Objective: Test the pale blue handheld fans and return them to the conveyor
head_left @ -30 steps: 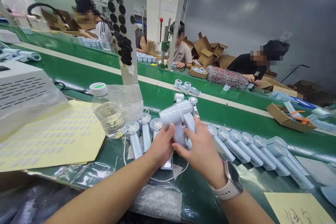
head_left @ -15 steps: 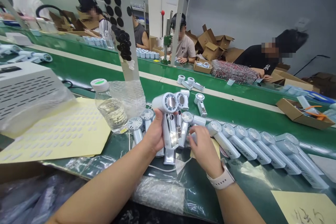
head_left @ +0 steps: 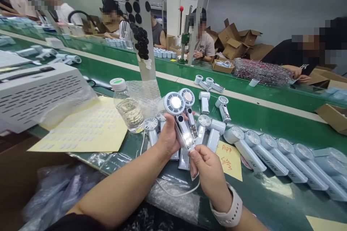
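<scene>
My left hand point(head_left: 169, 135) is closed around a pale blue handheld fan point(head_left: 175, 104), its round head up and its handle slanting down to the right. A bright metallic strip runs along the handle. Right behind it is a second fan point(head_left: 187, 96); whether my fingers hold that one too, I cannot tell. At the handle's lower end, my right hand point(head_left: 210, 168) pinches the end of a white cable point(head_left: 176, 194), whose loop hangs below. The plug itself is hidden by the fingers. More fans point(head_left: 204, 121) lie on the green table just beyond both hands.
A row of fans point(head_left: 276, 155) lies to the right, beside a handwritten yellow note point(head_left: 231, 160). On the left are a clear bottle point(head_left: 130, 112), a yellow sheet of white pieces point(head_left: 81, 126) and a slotted white box point(head_left: 46, 94). Several co-workers sit across the green line.
My right hand has come from beside the fans to the bottom of the held fan's handle, bringing the cable end. A fan now lies on the table behind, and the view has turned left.
</scene>
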`<state>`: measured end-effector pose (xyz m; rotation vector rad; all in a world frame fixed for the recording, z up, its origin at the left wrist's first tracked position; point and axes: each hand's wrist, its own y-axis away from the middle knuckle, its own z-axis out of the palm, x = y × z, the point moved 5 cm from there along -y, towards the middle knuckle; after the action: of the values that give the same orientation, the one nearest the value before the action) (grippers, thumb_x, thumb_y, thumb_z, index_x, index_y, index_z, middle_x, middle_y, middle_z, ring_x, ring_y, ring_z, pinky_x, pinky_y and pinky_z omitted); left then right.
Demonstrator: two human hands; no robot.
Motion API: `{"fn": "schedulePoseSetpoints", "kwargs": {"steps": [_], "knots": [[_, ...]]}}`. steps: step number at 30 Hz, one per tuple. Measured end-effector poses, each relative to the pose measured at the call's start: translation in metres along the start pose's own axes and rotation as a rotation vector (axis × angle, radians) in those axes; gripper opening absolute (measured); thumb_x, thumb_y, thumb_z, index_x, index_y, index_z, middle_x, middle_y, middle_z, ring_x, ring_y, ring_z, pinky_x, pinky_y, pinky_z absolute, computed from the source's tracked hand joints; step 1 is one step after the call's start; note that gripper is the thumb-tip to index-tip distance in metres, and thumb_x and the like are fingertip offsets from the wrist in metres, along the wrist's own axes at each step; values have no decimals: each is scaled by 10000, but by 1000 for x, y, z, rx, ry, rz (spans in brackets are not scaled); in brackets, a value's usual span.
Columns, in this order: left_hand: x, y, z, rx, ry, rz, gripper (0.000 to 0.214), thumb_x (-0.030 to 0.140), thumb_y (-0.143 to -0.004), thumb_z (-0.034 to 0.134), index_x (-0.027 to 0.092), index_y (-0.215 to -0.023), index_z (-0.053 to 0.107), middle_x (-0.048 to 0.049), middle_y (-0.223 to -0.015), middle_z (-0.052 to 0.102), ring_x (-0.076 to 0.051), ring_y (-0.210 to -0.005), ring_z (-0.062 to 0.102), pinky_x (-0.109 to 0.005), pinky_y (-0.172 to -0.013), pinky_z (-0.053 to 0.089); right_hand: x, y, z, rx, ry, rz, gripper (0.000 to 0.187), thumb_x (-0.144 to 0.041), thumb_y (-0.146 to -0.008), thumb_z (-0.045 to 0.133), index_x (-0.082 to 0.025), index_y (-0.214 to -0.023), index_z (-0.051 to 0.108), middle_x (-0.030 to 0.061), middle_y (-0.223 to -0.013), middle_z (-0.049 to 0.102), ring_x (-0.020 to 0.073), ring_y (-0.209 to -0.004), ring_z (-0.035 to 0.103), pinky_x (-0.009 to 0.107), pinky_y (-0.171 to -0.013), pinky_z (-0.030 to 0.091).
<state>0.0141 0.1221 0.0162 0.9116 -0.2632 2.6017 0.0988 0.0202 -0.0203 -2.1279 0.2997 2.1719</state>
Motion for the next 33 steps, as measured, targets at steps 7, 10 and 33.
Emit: {"fn": "schedulePoseSetpoints", "kwargs": {"steps": [7,10,33], "knots": [[-3,-1,1,-2,118,-48,676,812,-518,763,165,-648,615,-70,-950,745,-248,-875,714,-392,-792,587,-19,3,2,-63,167,-268,424,-581,-957,512,-223,-737,569,22,-784,597,181,-737,548,307,-688,426],[1,-1,3,-9,156,-67,671,817,-548,750,171,-644,598,-83,-954,746,-296,-985,707,-418,-821,586,-19,2,-2,-18,183,-298,441,-579,-952,524,-228,-685,501,25,-799,586,184,-750,540,312,-693,429],[16,-3,-2,9,42,78,596,780,-649,732,199,-779,699,-67,-884,749,-267,-924,722,-341,-779,585,-37,3,-17,-183,411,-438,250,-219,-879,536,-223,-631,499,61,-910,652,227,-880,612,359,-803,476]]}}
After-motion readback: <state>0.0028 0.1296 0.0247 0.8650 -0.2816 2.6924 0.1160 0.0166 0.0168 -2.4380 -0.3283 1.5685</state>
